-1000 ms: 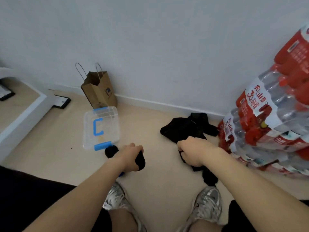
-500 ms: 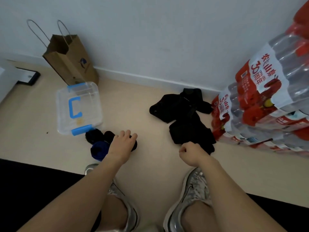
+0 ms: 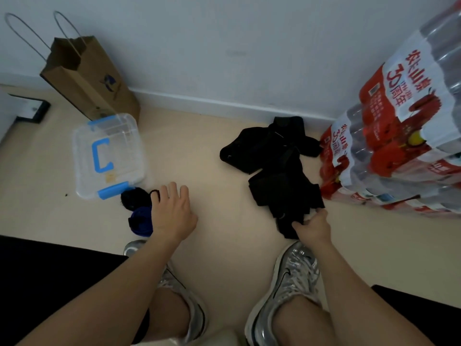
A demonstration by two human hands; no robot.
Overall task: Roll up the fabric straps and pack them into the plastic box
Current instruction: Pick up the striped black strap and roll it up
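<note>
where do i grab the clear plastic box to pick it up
Likely the blue handle on the plastic box lid, coming from straight above: it sits mid-lid, facing up, so the load should hang level. It lies flat, so hook fingers under its long bar. The left hand is the nearer one.

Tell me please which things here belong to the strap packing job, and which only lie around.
Job: clear plastic box; rolled straps beside it; pile of black fabric straps, gripped by the right hand; left hand by the rolls.
Lying about: brown paper bag; packs of bottled water.
</note>
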